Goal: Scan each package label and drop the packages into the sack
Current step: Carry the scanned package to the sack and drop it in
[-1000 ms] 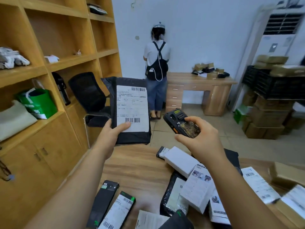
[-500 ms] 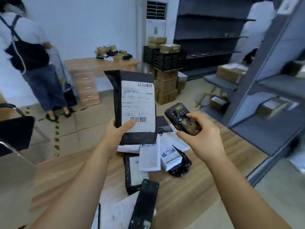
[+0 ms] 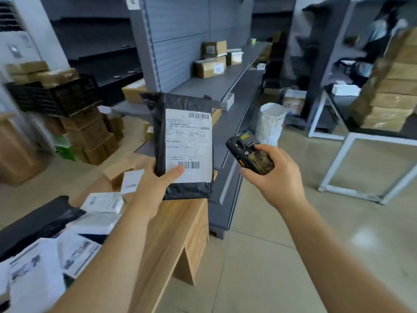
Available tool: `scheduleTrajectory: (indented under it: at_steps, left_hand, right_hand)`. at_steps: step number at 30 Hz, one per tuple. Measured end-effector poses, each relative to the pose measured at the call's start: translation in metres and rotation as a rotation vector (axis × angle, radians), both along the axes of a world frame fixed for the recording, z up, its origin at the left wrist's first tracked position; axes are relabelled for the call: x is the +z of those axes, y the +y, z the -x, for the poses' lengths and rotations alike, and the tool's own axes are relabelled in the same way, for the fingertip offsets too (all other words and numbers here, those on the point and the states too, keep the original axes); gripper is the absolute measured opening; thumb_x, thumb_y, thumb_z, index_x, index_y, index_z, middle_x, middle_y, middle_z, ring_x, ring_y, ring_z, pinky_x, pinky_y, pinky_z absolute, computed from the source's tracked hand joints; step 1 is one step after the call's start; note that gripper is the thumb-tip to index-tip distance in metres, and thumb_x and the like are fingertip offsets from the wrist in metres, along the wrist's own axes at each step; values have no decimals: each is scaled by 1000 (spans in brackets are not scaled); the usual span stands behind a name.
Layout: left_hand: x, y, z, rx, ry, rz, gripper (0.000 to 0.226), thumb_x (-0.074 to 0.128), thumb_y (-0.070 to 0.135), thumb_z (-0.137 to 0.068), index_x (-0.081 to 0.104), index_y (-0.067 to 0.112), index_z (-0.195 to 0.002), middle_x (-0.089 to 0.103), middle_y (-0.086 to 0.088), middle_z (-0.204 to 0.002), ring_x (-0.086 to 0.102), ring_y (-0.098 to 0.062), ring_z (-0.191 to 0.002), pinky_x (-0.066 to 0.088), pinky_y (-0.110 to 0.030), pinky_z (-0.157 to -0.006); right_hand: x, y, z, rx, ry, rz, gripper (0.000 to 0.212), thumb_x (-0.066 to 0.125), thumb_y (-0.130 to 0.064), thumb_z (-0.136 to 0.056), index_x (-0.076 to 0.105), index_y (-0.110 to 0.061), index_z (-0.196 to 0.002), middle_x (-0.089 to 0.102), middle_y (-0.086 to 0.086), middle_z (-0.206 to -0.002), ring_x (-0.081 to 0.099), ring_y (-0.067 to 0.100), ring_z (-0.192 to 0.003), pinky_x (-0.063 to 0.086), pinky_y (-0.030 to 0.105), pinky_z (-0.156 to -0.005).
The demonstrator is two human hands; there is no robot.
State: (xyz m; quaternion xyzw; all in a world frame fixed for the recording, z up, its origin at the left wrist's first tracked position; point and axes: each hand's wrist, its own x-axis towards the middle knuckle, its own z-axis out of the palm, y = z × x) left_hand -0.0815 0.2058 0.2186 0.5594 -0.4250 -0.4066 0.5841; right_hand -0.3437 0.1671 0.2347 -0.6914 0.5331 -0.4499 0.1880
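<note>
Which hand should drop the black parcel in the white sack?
Left. The left hand already grips the black package by its lower edge, thumb on the label. The right hand is busy holding the scanner. The white sack stands open on the floor ahead.

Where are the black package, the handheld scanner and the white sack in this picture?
black package (image 3: 180, 101): head view, on the bare black wrap above its label.
handheld scanner (image 3: 244, 143): head view, on its upper body near the small screen.
white sack (image 3: 269, 125): head view, on its side wall.
</note>
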Motion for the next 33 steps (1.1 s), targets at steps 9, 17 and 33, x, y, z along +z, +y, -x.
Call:
scheduleTrajectory:
  at_steps: [9,17,33]
  left_hand:
    - [-5,-135,157,-223,-11,-34,59,90,39,-60,63,27,-112,75,13,-103,68,-13,-104,50,-41,-101]
    - [-23,-286,249,-394,-13,-50,60,78,42,-64,59,31,-120,73,20,-106,68,0,-100,49,-22,-85]
    - [-33,-657,376,-458,77,-87,43,75,31,-77,60,31,-118,74,16,-104,70,0,-94,52,-14,-71]
  right_hand:
    - [-6,-91,162,-236,-43,5,58,81,-41,-73,59,-33,-126,57,-14,-118,53,6,-103,43,23,-88]
    - [-32,-224,247,-338,-11,7,60,80,-42,-72,57,-33,-127,57,-13,-121,56,10,-106,51,34,-90]
    - [-24,-564,370,-442,88,-52,58,81,-42,-73,57,-35,-126,54,-17,-120,50,4,-104,44,26,-88]
